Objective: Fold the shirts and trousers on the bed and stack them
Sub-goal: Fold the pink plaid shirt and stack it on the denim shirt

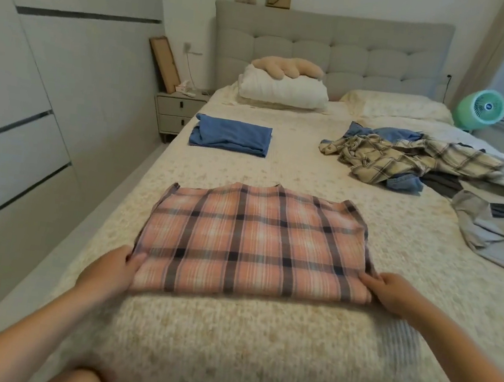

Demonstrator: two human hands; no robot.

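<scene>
I find my left hand (pixel 122 265) and right hand (pixel 386 291) pinching the near corners of the pink plaid cotton shirt (pixel 254 242) lying flat between my fingers; uneven lifting risks skewing the fold.

The crumpled grey garments (pixel 493 233) at the bed's right edge run past the frame; both hands' fingertips hide under the pink plaid shirt (pixel 254 242).

Soft woven cloth on the pink plaid shirt (pixel 254 242), matt. The bed (pixel 256 350) cover looks nubbly, rough-textured fabric. Padded, tufted cloth on the headboard (pixel 331 48); smooth matt wardrobe doors (pixel 33 100); green fan (pixel 480 107) looks plastic.
</scene>
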